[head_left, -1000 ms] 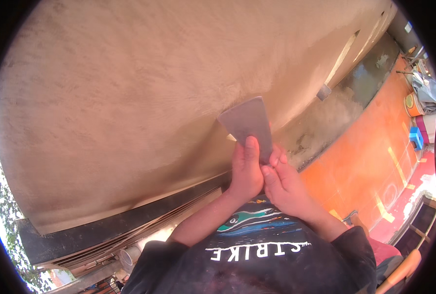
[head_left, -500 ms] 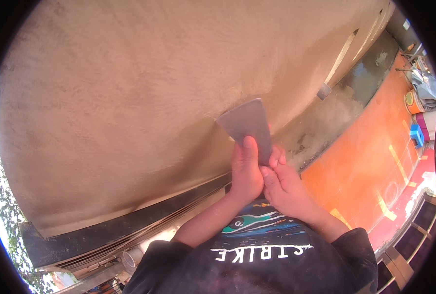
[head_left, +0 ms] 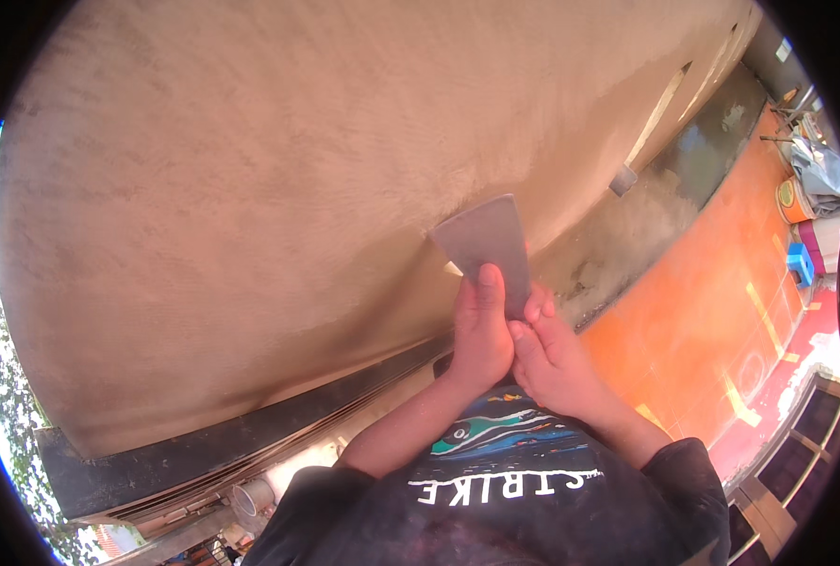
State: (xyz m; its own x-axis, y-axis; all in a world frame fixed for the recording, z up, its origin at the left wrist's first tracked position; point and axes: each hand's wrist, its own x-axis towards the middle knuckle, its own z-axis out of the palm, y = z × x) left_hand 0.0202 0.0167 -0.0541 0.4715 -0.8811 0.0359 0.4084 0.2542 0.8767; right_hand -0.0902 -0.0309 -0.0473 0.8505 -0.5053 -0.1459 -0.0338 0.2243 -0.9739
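A flat grey metal blade (head_left: pixel 486 236), wider at its far end, is held upward against or just over a large plastered, beige curved surface (head_left: pixel 250 189); I cannot tell if it touches. My left hand (head_left: pixel 482 349) is closed on the blade, thumb lying along its face. My right hand (head_left: pixel 552 358) is closed around the lower end of the same tool, fingertips showing at its right edge and thumb against my left hand. The tool's handle is hidden by my hands.
A dark ledge (head_left: pixel 137 453) edges the surface's lower left, near foliage (head_left: pixel 5 377). On the right are a grey cement strip (head_left: pixel 646 226), an orange floor (head_left: pixel 684 321), a bucket (head_left: pixel 795 201), a blue stool (head_left: pixel 799 266), grey sheeting (head_left: pixel 816 165) and a framed opening (head_left: pixel 802 443).
Both hands and the blade have shifted slightly right, and the blade's tip sits a little lower. The grip on it looks the same.
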